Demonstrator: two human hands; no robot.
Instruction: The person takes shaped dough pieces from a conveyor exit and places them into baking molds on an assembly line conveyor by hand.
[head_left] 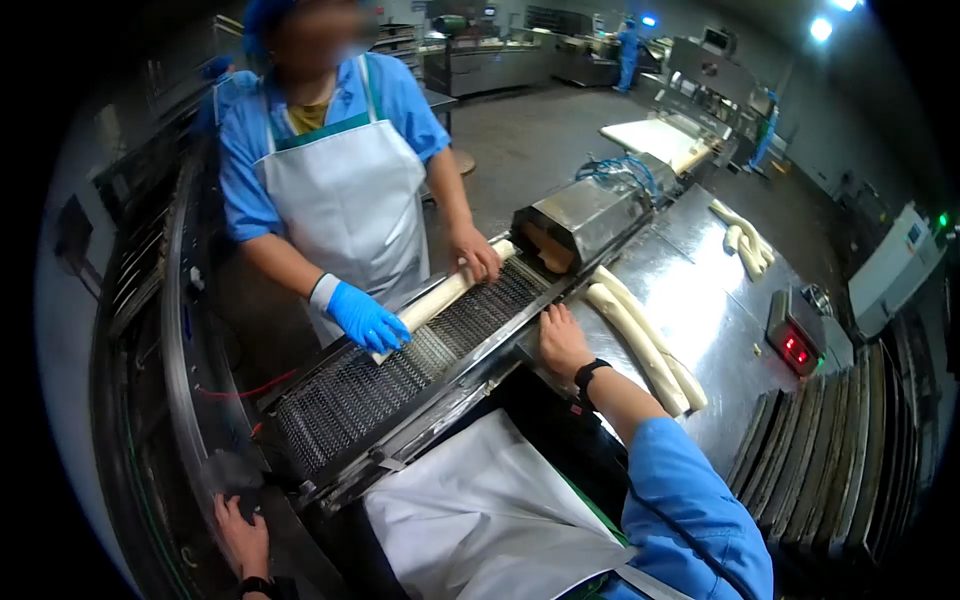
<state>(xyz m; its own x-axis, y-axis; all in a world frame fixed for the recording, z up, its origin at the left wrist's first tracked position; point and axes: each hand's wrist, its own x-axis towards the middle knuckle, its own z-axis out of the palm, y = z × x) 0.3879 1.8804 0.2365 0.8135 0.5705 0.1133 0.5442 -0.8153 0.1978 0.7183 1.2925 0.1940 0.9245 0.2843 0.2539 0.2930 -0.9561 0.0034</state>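
Observation:
My right hand (565, 342) rests on the metal edge between the mesh conveyor (385, 385) and the steel table (690, 290), its fingers stretched out and holding nothing. Beside it on the table lie two long pale dough rolls (640, 345). At the lower left, my left hand (243, 535) lies with fingers apart on the dark end of the machine, near the conveyor's end. Across from me, a co-worker's gloved hand (368, 315) and bare hand (474, 252) are on another long dough roll (440, 303) along the far side of the mesh.
A metal hood (590, 215) covers the conveyor's far part. More dough pieces (743, 240) lie toward the table's far end. A scale with red digits (797, 340) stands at the right, above a row of upright trays (815, 455). The co-worker's apron (350, 200) is close to the conveyor.

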